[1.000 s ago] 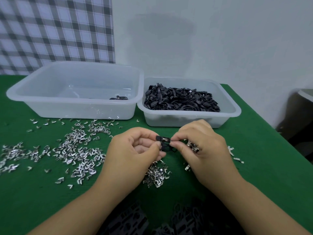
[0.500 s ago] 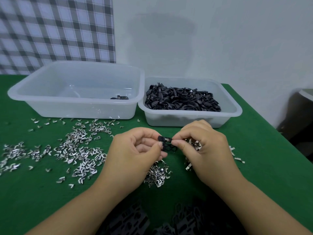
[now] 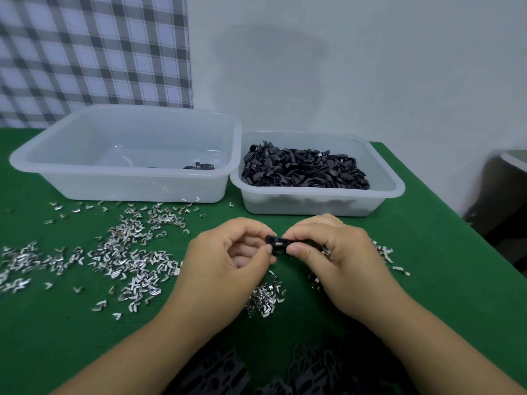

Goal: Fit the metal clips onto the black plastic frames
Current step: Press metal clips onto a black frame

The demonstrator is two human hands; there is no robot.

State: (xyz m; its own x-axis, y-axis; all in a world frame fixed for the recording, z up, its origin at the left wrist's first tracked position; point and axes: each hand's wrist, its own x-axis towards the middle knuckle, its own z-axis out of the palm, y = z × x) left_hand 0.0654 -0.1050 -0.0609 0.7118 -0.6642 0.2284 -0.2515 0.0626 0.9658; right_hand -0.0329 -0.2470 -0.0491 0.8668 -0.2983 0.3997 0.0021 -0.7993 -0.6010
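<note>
A small black plastic frame (image 3: pixel 276 244) is held between both hands above the green table. My left hand (image 3: pixel 228 266) pinches its left end with thumb and forefinger. My right hand (image 3: pixel 333 258) pinches its right side, where a small metal clip (image 3: pixel 279 244) shows against the frame. Loose metal clips (image 3: pixel 128 252) lie scattered over the table to the left, and a small heap of clips (image 3: pixel 263 297) lies below the hands. More clips (image 3: pixel 385 252) lie right of my right hand.
A clear tub (image 3: pixel 379 166) at the back right is piled with black frames (image 3: pixel 302 169). A larger clear tub (image 3: pixel 57 166) at the back left holds a few black pieces (image 3: pixel 199 166). Dark patterned cloth (image 3: pixel 256 372) shows at the bottom edge. The table's right edge (image 3: pixel 456 218) drops off.
Both hands stay together on the frame; the fingers have shifted slightly, and the frame sits a little more level between them.
</note>
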